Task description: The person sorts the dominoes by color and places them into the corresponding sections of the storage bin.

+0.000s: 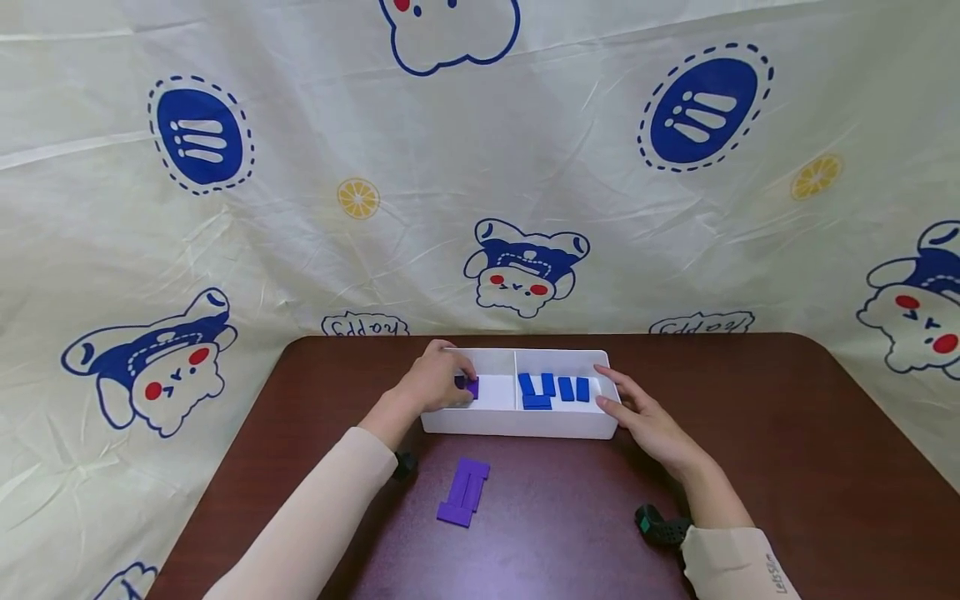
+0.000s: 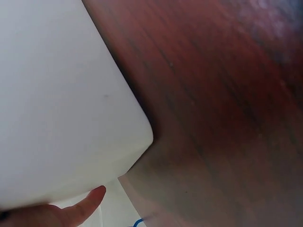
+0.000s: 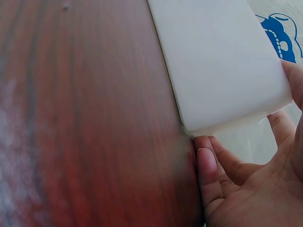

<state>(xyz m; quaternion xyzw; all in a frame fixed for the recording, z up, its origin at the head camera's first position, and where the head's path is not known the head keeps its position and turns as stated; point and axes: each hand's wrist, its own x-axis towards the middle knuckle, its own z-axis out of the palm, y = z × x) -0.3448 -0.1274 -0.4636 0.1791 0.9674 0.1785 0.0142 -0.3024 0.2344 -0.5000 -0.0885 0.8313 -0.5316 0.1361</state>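
A white two-compartment box [image 1: 517, 422] stands toward the table's far side. In its left compartment, my left hand [image 1: 438, 379] pinches a small purple block [image 1: 473, 388] between thumb and fingers; the hand partly hides the block and whatever lies behind it. Around the box's right end, my right hand [image 1: 652, 425] holds on, with fingertips over the rim. In the right wrist view, the lower fingers [image 3: 207, 163] press against the box's end wall near the table. Several small blue blocks [image 1: 566, 389] lie in the right compartment.
On the brown table [image 1: 570, 500], in front of the box, several flat purple blocks [image 1: 463, 492] lie together in a group. Behind the table hangs a pale printed cloth [image 1: 525, 150]. Dark wristbands [image 1: 660, 527] sit on both wrists.
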